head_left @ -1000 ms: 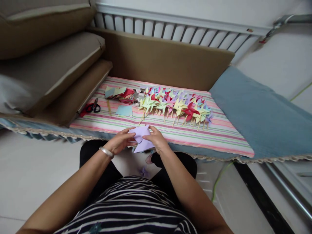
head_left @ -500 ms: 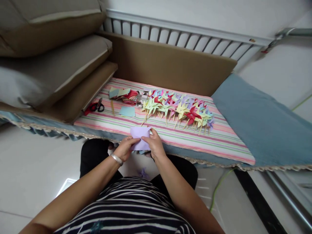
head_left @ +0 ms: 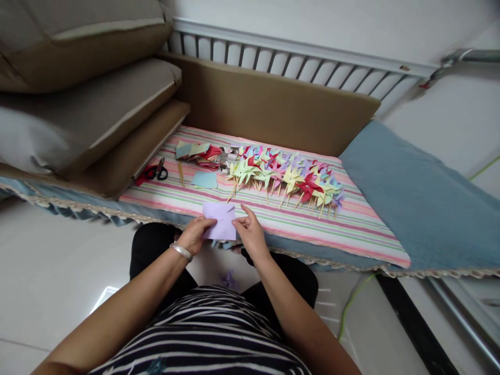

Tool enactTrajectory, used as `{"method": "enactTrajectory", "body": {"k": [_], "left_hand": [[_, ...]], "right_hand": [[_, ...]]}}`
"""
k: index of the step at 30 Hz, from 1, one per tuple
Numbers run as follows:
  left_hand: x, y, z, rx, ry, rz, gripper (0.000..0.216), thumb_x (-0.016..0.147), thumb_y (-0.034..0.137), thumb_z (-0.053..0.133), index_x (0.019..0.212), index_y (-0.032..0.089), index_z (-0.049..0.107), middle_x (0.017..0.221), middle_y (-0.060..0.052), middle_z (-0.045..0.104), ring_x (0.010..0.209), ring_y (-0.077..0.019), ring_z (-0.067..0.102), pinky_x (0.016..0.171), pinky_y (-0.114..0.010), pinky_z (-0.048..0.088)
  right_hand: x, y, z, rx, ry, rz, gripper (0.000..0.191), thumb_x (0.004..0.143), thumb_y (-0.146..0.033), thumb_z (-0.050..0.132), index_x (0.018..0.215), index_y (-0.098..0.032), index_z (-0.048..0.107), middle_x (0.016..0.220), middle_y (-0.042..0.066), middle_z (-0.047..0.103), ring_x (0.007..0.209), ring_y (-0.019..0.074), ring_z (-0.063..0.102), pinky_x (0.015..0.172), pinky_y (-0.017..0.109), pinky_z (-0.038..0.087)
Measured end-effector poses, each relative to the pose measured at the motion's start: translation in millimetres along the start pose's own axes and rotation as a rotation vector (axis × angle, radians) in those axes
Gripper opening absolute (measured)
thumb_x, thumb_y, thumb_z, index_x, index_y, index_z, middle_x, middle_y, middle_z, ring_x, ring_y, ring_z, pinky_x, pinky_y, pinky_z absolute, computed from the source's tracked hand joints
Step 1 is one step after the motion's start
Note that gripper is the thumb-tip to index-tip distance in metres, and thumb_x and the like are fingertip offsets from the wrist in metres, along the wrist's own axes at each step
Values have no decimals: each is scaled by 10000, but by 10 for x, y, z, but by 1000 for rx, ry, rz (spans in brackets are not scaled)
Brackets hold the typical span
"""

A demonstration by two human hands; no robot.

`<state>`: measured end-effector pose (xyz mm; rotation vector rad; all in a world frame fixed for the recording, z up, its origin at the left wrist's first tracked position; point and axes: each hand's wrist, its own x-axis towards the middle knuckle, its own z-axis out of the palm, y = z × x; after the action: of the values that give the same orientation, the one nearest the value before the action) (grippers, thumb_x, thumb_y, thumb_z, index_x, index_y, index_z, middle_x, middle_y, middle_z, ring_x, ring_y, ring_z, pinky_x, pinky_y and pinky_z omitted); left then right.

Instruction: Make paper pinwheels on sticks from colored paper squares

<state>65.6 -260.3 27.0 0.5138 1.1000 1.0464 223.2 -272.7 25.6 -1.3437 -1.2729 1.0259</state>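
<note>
In front of the pinwheels point(head_left: 291, 178), left hand point(head_left: 194, 234) and right hand point(head_left: 252, 234) pinch slit lilac paper point(head_left: 224, 229), apparently for shaping, calling for a lifted corner.

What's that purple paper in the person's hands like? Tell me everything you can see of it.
The purple paper is a pale, thin-looking, roughly square sheet, opened out, with thin lines on it that look like cuts. It is held up by the near edge of the striped cloth. The left hand grips its left side, thumb on top; the right hand touches its right edge, though a firm pinch is hard to tell. Its underside is hidden.
</note>
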Motion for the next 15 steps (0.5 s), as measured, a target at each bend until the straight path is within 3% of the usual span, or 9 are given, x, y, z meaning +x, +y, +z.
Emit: {"method": "enactTrajectory", "body": {"k": [3, 6, 10, 15], "left_hand": [[44, 56, -36, 21, 22, -5, 200, 462, 199, 735, 580, 113, 597, 513, -4, 614, 460, -107, 516, 472, -226, 363], [67, 82, -48, 40, 31, -16, 208, 454, 203, 728, 586, 112, 597, 503, 0, 603, 447, -108, 507, 458, -228, 356], [67, 69, -33, 66, 30, -27, 216, 459, 215, 725, 605, 112, 603, 517, -4, 607, 464, -119, 523, 463, -234, 367], [25, 35, -7, 89, 6, -14, 195, 464, 200, 727, 579, 119, 592, 519, -2, 605, 462, -110, 523, 482, -230, 372]], "right_hand": [[-140, 15, -145, -336, 38, -358, 429, 804, -226, 538, 1231, -230, 499, 1010, 67, 623, 946, 205, 576, 873, 384, 454], [-285, 31, -192, -537, -44, -596, 421, 810, -145, 506, 1218, -245, 517, 1206, 85, 546, 1130, 228, 481, 978, 430, 388], [-350, 77, -137, -642, -93, -702, 405, 789, -81, 489, 1156, -237, 562, 1349, 97, 422, 1221, 246, 402, 1000, 470, 368], [-281, 44, -119, -619, -70, -733, 214, 786, -97, 526, 875, -232, 667, 1307, 77, 474, 1219, 249, 397, 996, 474, 370]]}}
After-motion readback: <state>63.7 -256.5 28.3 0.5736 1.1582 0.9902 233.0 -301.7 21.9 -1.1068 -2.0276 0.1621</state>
